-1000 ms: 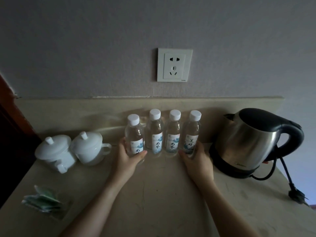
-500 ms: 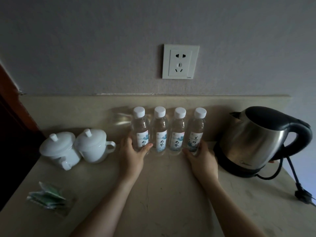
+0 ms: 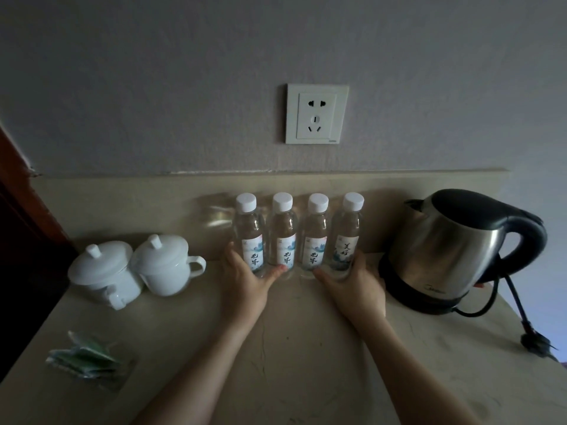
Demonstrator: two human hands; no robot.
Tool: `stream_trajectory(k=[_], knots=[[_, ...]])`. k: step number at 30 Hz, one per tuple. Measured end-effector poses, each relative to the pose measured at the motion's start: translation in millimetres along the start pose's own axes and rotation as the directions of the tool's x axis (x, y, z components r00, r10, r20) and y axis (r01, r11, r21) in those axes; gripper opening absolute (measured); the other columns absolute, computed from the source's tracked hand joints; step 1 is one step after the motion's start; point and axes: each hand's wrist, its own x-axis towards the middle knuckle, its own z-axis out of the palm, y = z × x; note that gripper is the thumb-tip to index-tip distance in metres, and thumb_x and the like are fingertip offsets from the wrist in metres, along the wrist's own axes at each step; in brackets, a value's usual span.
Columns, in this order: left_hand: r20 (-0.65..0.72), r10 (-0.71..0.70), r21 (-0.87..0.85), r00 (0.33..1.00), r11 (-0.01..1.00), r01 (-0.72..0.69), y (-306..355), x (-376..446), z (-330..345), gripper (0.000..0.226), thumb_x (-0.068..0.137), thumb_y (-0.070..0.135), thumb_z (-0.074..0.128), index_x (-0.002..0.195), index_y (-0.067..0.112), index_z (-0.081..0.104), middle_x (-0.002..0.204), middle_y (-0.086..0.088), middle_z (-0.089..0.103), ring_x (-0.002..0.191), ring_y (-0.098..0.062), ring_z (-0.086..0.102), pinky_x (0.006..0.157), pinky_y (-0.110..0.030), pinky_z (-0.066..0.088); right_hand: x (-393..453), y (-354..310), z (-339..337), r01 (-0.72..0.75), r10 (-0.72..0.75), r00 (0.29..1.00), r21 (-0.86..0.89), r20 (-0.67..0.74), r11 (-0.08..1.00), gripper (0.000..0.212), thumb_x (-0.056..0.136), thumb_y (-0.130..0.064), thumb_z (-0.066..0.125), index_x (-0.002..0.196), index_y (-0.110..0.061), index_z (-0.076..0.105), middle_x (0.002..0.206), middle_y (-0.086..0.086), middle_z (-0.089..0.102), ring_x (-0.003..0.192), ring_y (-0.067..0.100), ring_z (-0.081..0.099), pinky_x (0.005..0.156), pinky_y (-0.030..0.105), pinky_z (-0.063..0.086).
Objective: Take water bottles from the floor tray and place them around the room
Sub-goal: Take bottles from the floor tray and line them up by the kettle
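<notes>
Bottles, four of them with white caps, were lined up upright and touching one another on the desk (image 3: pixel 276 348), close against the low backsplash beneath the wall socket (image 3: pixel 317 113). The leftmost bottle (image 3: pixel 249 234) was cupped near its base by the left hand (image 3: pixel 245 280), its thumb stretched across toward the foot of the second bottle (image 3: pixel 282 234). The rightmost bottle (image 3: pixel 346 233) was cupped in the same way by the right hand (image 3: pixel 356 286), its thumb reaching toward the third bottle (image 3: pixel 314 234). Both hands were curled narrowly round the outer bottles, so that the row was pressed together from either side; how far the fingers wrapped behind could not be seen in the dim light.

The placing at this spot was judged nearly finished, with only the release left to be made. Risk was seen mainly in that release: tall, narrow bottles packed side by side could be tipped in a chain if one hand were dragged away sideways rather than lifted clear. The kettle (image 3: pixel 454 250) stood just beside the right hand, and its base or cord (image 3: pixel 518 311) could be knocked on withdrawal. The two lidded cups (image 3: pixel 135 266) to the left, and the sachets (image 3: pixel 86 360) nearer the front edge, were thought less exposed.
</notes>
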Motion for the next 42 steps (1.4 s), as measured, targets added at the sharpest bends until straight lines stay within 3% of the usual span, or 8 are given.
stream_trajectory(k=[11, 17, 22, 24, 27, 35, 38, 42], knots=[[0.002, 0.029, 0.027, 1.0, 0.999, -0.029, 1, -2, 0, 0.119, 0.055, 0.089, 0.061, 0.136, 0.008, 0.032, 0.136, -0.012, 0.053, 0.124, -0.031, 0.056, 0.097, -0.052, 0.05, 1, -1, 0, 0.009, -0.01, 0.999, -0.038, -0.032, 0.999, 0.072, 0.074, -0.073, 0.063, 0.121, -0.021, 0.048, 0.125, 0.006, 0.063, 0.119, 0.031, 0.054, 0.094, 0.041, 0.047], [0.009, 0.041, 0.055, 0.999, 0.998, -0.042, -1, -1, -2, 0.12, 0.057, 0.09, 0.059, 0.14, 0.008, 0.032, 0.138, -0.014, 0.052, 0.127, -0.032, 0.054, 0.1, -0.052, 0.049, 5, 6, 3, 0.014, -0.014, 0.998, 0.002, -0.055, 1.0, 0.057, 0.087, -0.064, 0.054, 0.129, -0.026, 0.049, 0.121, 0.005, 0.066, 0.112, 0.031, 0.059, 0.091, 0.041, 0.05], [0.005, 0.023, 0.071, 1.0, 0.997, -0.023, -1, -3, -5, 0.117, 0.058, 0.085, 0.064, 0.142, 0.01, 0.031, 0.138, -0.012, 0.054, 0.126, -0.03, 0.056, 0.099, -0.05, 0.05, 7, 8, 3, 0.0, 0.001, 0.998, 0.019, -0.064, 1.0, 0.051, 0.085, -0.066, 0.054, 0.12, -0.029, 0.052, 0.115, 0.002, 0.069, 0.106, 0.029, 0.061, 0.081, 0.039, 0.051], [0.003, 0.019, 0.082, 1.0, 0.996, -0.019, -2, -5, -5, 0.105, 0.066, 0.08, 0.066, 0.138, 0.01, 0.034, 0.133, -0.011, 0.059, 0.121, -0.03, 0.059, 0.095, -0.049, 0.052, 7, 8, 3, 0.007, -0.005, 0.998, 0.024, -0.069, 1.0, 0.049, 0.085, -0.066, 0.055, 0.117, -0.029, 0.053, 0.113, 0.001, 0.07, 0.104, 0.029, 0.061, 0.077, 0.038, 0.051], [-0.013, 0.037, 0.099, 0.999, 0.994, -0.036, -1, -6, -4, 0.072, 0.082, 0.053, 0.069, 0.133, 0.009, 0.042, 0.125, -0.011, 0.062, 0.114, -0.03, 0.06, 0.093, -0.046, 0.051, 7, 8, 3, 0.01, -0.009, 0.997, 0.02, -0.074, 1.0, 0.048, 0.085, -0.067, 0.055, 0.115, -0.03, 0.052, 0.111, 0.0, 0.071, 0.103, 0.028, 0.062, 0.076, 0.038, 0.052], [-0.025, -0.01, 0.143, 1.0, 0.99, 0.013, 6, -6, -4, 0.052, 0.093, 0.035, 0.063, 0.132, 0.006, 0.044, 0.127, -0.014, 0.06, 0.116, -0.032, 0.059, 0.095, -0.042, 0.049, 5, 7, 0, 0.015, -0.014, 0.999, 0.026, -0.044, 1.0, 0.055, 0.086, -0.07, 0.049, 0.124, -0.03, 0.049, 0.114, 0.004, 0.07, 0.105, 0.03, 0.061, 0.079, 0.04, 0.053], [-0.007, -0.054, 0.132, 0.999, 0.99, 0.054, 15, -10, -5, 0.06, 0.093, 0.033, 0.062, 0.139, 0.004, 0.037, 0.135, -0.016, 0.056, 0.121, -0.032, 0.058, 0.097, -0.041, 0.049, 2, 5, -3, 0.007, -0.008, 1.0, 0.068, 0.017, 0.998, 0.063, 0.085, -0.072, 0.049, 0.128, -0.027, 0.047, 0.12, 0.006, 0.068, 0.111, 0.033, 0.06, 0.084, 0.042, 0.054], [-0.009, -0.123, 0.125, 0.992, 0.984, 0.124, 30, -31, -4, 0.1, 0.087, 0.054, 0.059, 0.155, 0.002, 0.008, 0.158, -0.02, 0.032, 0.145, -0.032, 0.036, 0.118, -0.045, 0.033, -12, 2, -13, -0.069, 0.054, 0.996, 0.227, 0.069, 0.972, 0.067, 0.082, -0.055, 0.066, 0.131, -0.013, 0.046, 0.127, 0.015, 0.063, 0.119, 0.038, 0.056, 0.093, 0.044, 0.05]])
